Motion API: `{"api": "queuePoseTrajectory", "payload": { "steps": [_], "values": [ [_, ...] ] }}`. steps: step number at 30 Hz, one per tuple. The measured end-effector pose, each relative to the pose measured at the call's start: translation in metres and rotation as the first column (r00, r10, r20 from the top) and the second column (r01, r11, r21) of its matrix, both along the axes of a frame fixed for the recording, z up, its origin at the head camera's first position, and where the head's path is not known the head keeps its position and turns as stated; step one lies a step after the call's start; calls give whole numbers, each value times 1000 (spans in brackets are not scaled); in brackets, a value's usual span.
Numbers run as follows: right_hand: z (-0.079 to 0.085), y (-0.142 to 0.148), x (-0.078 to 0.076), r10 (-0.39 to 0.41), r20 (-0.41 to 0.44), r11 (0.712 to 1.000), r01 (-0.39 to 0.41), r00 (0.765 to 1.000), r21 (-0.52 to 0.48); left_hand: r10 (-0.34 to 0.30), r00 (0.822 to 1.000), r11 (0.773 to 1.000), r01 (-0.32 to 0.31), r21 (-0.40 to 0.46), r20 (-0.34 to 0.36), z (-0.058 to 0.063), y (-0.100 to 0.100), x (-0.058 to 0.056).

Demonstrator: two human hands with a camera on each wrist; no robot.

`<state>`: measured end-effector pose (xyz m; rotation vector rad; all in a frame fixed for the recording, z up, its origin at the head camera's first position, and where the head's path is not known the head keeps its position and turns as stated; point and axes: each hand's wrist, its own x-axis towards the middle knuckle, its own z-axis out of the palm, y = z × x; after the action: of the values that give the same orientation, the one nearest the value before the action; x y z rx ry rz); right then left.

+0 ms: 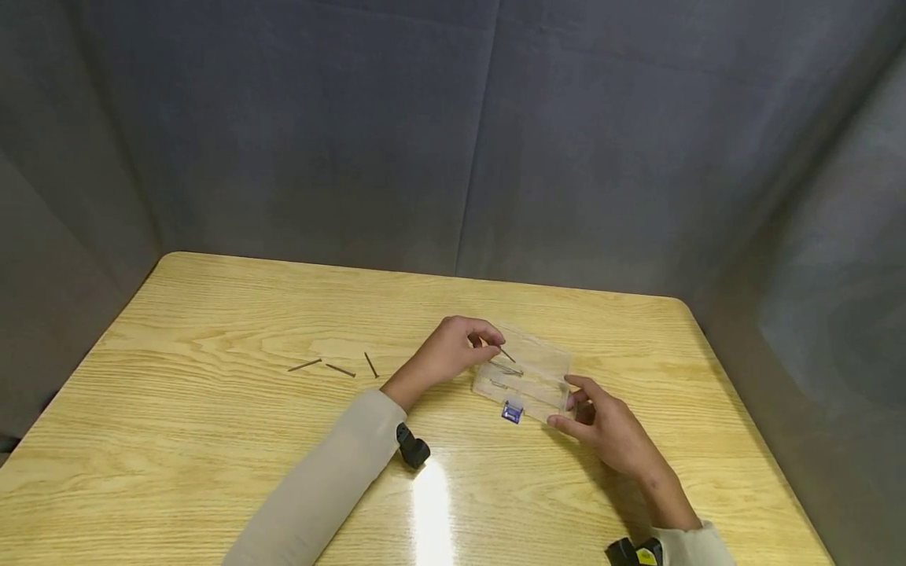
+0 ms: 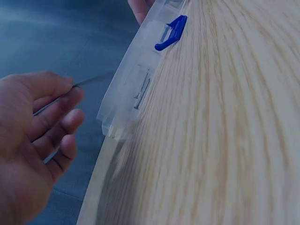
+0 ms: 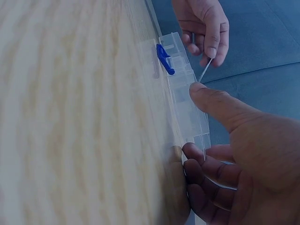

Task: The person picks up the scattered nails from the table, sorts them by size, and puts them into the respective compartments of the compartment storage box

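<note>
A thin nail (image 1: 508,355) is pinched between the thumb and fingertips of my left hand (image 1: 456,344), held slanting just above a clear plastic box (image 1: 535,408). The box lies with its lid (image 1: 543,355) laid open toward the back, and a blue latch (image 1: 512,411) sticks out at its front. Several nails (image 2: 142,91) lie inside, near the box's left end. My right hand (image 1: 614,431) grips the right end of the box, thumb at the front and fingers curled around the end; in the right wrist view the thumb (image 3: 211,98) covers part of the box.
Left of my left hand, three loose nails (image 1: 340,369) lie apart on the wooden table (image 1: 212,440). A grey curtain (image 1: 318,157) hangs behind the table's back edge. Light glares on the tabletop near the front.
</note>
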<state>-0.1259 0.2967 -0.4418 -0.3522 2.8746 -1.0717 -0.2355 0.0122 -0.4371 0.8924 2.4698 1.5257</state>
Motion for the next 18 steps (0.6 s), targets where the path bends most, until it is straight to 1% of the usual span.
{"api": "queuePoseTrajectory", "payload": {
  "steps": [3, 6, 14, 18],
  "values": [
    [1, -1, 0, 5, 4, 1000, -4, 1000, -7, -11, 1000, 1000, 11, -20, 1, 0, 0, 2],
    [1, -1, -1, 3, 6, 1000, -3, 1000, -3, -9, 1000, 1000, 9, -27, -4, -1, -5, 4],
    [-1, 2, 0, 10, -3, 1000, -10, 1000, 25, -6, 999, 1000, 6, -8, -53, 3, -30, 6],
    [-1, 1, 0, 13, -10, 1000, -12, 1000, 22, 13, 998, 1000, -14, -15, -59, 3, -44, 8]
  ]
}}
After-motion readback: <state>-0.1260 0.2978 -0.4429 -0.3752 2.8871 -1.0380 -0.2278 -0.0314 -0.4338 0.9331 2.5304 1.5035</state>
